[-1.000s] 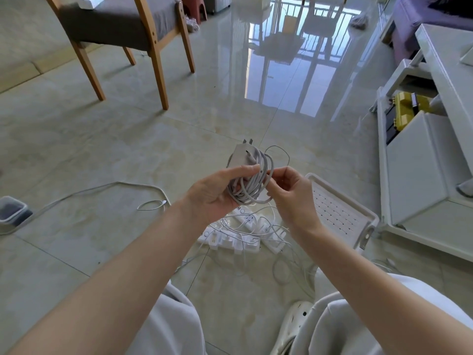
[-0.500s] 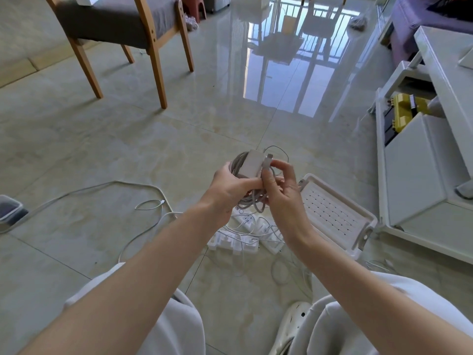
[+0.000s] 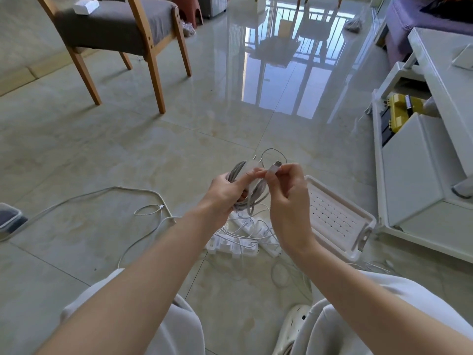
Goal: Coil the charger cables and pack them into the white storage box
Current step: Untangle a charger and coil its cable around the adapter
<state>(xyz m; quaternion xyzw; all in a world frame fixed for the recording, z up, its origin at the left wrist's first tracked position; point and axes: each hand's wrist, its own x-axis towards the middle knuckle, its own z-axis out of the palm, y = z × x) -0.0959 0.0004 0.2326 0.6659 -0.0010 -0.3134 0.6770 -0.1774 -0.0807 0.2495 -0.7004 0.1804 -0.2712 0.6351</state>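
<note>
My left hand (image 3: 225, 192) grips a white charger wrapped in its coiled grey-white cable (image 3: 252, 194), held above the floor at the centre. My right hand (image 3: 288, 190) pinches the cable's free connector end (image 3: 275, 167) just beside the coil. Below the hands lie white power strips and adapters (image 3: 231, 245) tangled with loose white cables. A white perforated storage box piece (image 3: 335, 217) lies on the floor just right of my right hand. Another long white cable (image 3: 138, 194) trails across the floor to the left.
A wooden chair (image 3: 120, 32) with a grey seat stands at the back left. A white TV cabinet (image 3: 409, 170) with a yellow toolbox (image 3: 399, 111) lines the right side. A small dark-lidded container (image 3: 9, 220) sits at the left edge. My knees and a white shoe (image 3: 294, 326) are at the bottom.
The coil has been turned in my left hand, and my right hand has moved from the loops to pinching the connector end at the top of the coil.
</note>
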